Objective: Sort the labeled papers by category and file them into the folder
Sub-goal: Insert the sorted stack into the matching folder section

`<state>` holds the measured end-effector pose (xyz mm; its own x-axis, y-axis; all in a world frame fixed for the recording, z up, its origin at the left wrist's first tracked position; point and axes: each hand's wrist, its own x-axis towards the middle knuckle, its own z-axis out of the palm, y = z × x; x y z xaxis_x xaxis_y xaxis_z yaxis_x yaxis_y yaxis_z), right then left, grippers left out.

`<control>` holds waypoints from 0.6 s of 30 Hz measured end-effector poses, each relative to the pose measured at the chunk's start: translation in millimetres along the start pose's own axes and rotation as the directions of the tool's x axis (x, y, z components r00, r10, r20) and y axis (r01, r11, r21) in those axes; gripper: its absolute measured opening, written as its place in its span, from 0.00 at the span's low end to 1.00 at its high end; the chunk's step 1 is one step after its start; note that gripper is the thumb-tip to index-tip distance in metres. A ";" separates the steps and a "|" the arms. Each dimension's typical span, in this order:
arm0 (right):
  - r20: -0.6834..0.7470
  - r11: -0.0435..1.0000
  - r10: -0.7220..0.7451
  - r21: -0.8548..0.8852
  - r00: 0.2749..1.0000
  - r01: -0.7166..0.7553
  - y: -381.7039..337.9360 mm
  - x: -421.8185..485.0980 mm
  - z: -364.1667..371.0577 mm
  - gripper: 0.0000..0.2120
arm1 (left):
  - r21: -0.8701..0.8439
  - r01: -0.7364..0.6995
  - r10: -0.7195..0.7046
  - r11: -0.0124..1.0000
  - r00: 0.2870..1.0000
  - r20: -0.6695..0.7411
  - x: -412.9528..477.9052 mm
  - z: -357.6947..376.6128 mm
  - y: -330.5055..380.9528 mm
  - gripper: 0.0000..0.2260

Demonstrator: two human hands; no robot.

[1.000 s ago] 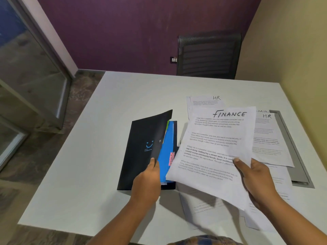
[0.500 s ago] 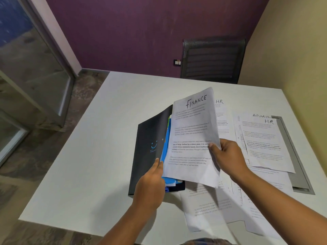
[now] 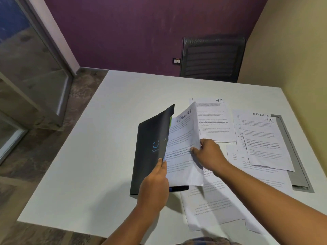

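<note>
White table [image 3: 88, 174] bearing a black folder [image 3: 150, 138], loose printed papers [image 3: 212, 121] (two headed HR) and a grey inset strip [image 3: 299, 181].

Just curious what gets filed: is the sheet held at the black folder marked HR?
No, the sheet that the right hand pinches at the black folder reads FINANCE; the HR sheets lie on the table.

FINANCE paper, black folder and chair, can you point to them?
FINANCE paper [image 3: 184, 135], head view, on its printed middle.
black folder [image 3: 150, 131], head view, on its front cover.
chair [image 3: 212, 57], head view, on its mesh backrest.
</note>
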<state>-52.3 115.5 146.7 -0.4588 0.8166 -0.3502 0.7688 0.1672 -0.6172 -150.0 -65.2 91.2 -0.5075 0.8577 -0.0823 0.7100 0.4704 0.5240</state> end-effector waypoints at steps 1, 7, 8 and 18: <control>0.002 1.000 -0.004 -0.002 1.000 0.004 -2.7 1.2 3.4 0.13 | 0.005 0.010 -0.010 1.000 1.000 0.002 0.8 -1.8 2.9 0.27; 0.047 0.993 -0.037 -0.112 0.998 0.042 -17.5 9.0 20.8 0.15 | 0.041 0.055 -0.056 0.998 0.998 0.030 2.5 -8.7 17.0 0.27; 0.056 0.988 -0.032 -0.146 0.998 0.040 -20.3 10.9 24.5 0.13 | 0.038 0.063 -0.064 0.997 0.997 0.033 2.4 -9.8 20.0 0.27; 0.133 0.914 0.002 -0.402 0.991 0.052 -28.2 29.2 57.0 0.13 | 0.020 0.105 -0.107 0.994 0.990 0.088 6.5 -8.0 35.0 0.33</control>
<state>-112.8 103.2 113.8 -0.5124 0.7361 -0.4422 0.8580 0.4177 -0.2989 -132.4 -44.8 115.8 -0.5354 0.8175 -0.2124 0.6623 0.5624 0.4950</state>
